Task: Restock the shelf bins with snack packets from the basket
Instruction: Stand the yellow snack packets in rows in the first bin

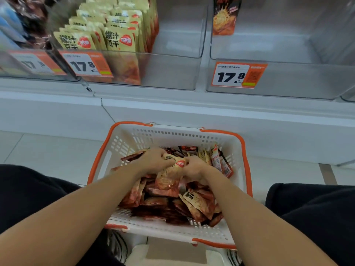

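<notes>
Hands: left hand [153, 160] and right hand [194, 167] are both down in the basket [238, 162], fingers curled onto the same snack packet [172, 170] from either side.
Grasp: each hand pinches the upper part of that packet; how far the fingers wrap behind it is hidden.
Packet position: held just above the loose pile of packets [172, 204] that covers the basket bottom, roughly mid-basket.
Packet direction: its long axis runs toward and away from the person, pale printed top end toward the shelf, red lower end hanging toward the person; printed face up.
Basket: white with orange handles, on the floor [48, 150] just in front of the shelf base, between the person's knees.
Left bin [172, 73]: clear bin with upright rows of matching pale packets [107, 31] on its left side, bare space on its right.
Right bin [307, 79]: clear bin nearly bare, one red packet [224, 16] standing at the back left.
Price tags: orange-edged tag [238, 74] on the right bin front, similar ones on the others.
Risk, dragging: lifting may catch neighbouring packets lying against the held one and spill them over the rim.
Risk, slipping: glossy film and a top-only pinch could let the packet slide free on the way up.
Risk, wrong bin: the basket looks to mix pale and red packs, so a pack could land in the bin for the other kind.
</notes>
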{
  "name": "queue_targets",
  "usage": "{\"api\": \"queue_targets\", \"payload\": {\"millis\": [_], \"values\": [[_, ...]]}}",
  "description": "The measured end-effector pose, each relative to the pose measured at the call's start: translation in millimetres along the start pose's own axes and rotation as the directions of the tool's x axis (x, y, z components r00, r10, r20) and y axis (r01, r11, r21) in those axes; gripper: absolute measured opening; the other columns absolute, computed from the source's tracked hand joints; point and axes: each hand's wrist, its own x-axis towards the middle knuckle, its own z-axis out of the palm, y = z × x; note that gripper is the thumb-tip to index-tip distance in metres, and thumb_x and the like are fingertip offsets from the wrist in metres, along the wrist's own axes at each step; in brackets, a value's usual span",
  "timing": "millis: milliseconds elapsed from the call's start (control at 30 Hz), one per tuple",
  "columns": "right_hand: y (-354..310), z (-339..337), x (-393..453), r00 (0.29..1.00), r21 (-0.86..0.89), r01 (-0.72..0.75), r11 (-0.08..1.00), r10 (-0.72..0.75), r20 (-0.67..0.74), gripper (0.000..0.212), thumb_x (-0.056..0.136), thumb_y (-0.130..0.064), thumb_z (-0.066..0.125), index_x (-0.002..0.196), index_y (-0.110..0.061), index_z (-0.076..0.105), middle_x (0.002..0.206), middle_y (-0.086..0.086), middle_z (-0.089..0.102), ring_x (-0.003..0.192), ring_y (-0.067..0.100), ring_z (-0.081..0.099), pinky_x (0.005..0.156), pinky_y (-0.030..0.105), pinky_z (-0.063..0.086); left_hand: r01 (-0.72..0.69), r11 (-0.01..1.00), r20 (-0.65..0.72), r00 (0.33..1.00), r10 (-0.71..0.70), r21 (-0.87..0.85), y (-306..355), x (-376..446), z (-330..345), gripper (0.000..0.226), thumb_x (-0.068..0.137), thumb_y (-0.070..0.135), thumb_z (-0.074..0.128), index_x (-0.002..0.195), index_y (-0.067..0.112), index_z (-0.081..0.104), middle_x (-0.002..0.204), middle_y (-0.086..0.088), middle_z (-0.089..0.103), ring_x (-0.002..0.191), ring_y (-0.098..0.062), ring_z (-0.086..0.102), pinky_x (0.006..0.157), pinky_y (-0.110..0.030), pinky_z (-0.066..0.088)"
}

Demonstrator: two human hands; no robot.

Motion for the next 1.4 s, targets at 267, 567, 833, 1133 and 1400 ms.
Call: {"api": "queue_targets", "payload": {"millis": [267,567,833,1133,1400], "values": [[-111.2,-11.5,-32.6,0.924,0.132,0.379,0.916,-0.365,-0.114,0.038,0.079,0.0,0.08,0.114,-0.003,0.066,0.101,0.013,0.074,0.083,0.014,0.069,0.073,0.026,0.058,-0.227,0.969,-0.062,0.973,0.222,-0.1,34.5,-29.9,-136.4,0.021,0.086,0.038,0.076,0.091,0.018,0.071,0.083,0.003,0.073,0.077,-0.016,0.066,0.071,-0.03,0.049],[-228.1,-6.9,-88.8,0.563,-0.204,0.753,0.626,-0.773,-0.293,0.023,0.082,-0.009,0.079,0.094,-0.02,0.064,0.096,0.001,0.075,0.088,0.017,0.072,0.076,0.03,0.059,-0.528,0.848,-0.397,0.786,0.474,-0.033,38.4,-72.0,-213.0,0.011,0.086,0.019,0.076,0.094,0.024,0.07,0.085,0.007,0.075,0.076,-0.007,0.07,0.07,-0.027,0.058],[-290.0,-8.5,-110.0,0.013,-0.759,0.628,0.173,-0.977,-0.212,0.02,0.088,-0.021,0.073,0.103,-0.016,0.06,0.095,0.0,0.068,0.079,0.016,0.065,0.067,0.031,0.053,-0.425,0.821,-0.779,0.329,0.533,0.382,13.9,-64.1,-239.8,0.034,0.088,0.029,0.066,0.117,0.011,0.06,0.122,-0.004,0.056,0.118,-0.02,0.049,0.098,-0.023,0.037],[-291.4,-12.2,-56.4,0.036,-0.752,0.624,0.212,-0.969,-0.243,0.028,0.087,-0.02,0.074,0.11,-0.012,0.06,0.098,0.0,0.064,0.079,0.012,0.061,0.07,0.029,0.054,-0.182,0.812,-0.733,0.354,0.581,0.555,11.0,-27.9,-230.4,0.069,0.081,0.04,0.05,0.143,0.008,0.046,0.155,-0.015,0.037,0.15,-0.034,0.02,0.121,-0.052,0.014],[-303.2,-15.2,-39.9,0.206,-0.793,0.532,0.296,-0.954,-0.218,0.043,0.078,-0.026,0.082,0.107,-0.027,0.05,0.085,-0.008,0.064,0.074,0.016,0.064,0.067,0.041,0.054,-0.229,0.847,-0.79,0.306,0.531,0.48,11.4,-8.5,-230.5,0.063,0.1,0.048,0.039,0.153,0.014,0.034,0.156,-0.004,0.04,0.151,-0.024,0.019,0.12,-0.029,-0.003]]}}
